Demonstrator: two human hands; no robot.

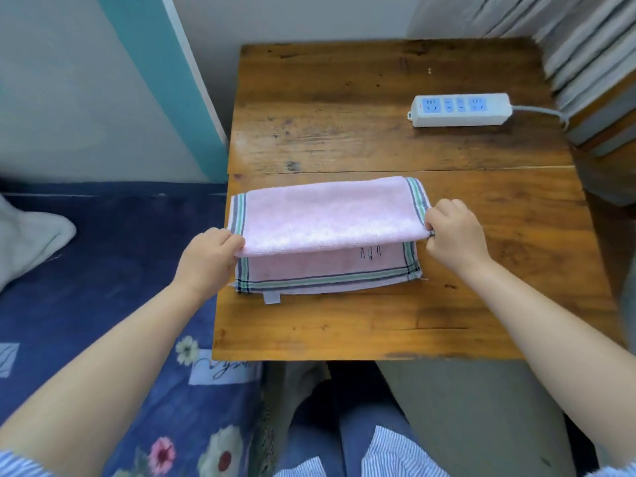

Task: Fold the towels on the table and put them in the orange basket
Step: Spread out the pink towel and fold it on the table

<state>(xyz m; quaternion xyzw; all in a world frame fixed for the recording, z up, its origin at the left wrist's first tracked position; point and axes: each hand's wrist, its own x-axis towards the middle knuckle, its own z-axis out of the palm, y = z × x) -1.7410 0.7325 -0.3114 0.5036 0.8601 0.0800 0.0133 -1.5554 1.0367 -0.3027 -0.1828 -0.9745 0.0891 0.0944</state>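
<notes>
A white power strip (pixel 460 109) lies beyond the pink towel (pixel 327 215), well apart from it, its grey cord running off toward the striped curtain (pixel 592 56). Nothing lies between towel and strip. The towel sits on the worn wooden surface (pixel 344 98), its top layer doubled over and lifted above the striped lower layer. My left hand (pixel 210 256) pinches the fold's left end; my right hand (pixel 451 232) pinches its right end. Left of the towel, a dark blue flowered bed cover (pixel 103 270) meets a grey wall with a teal band.
</notes>
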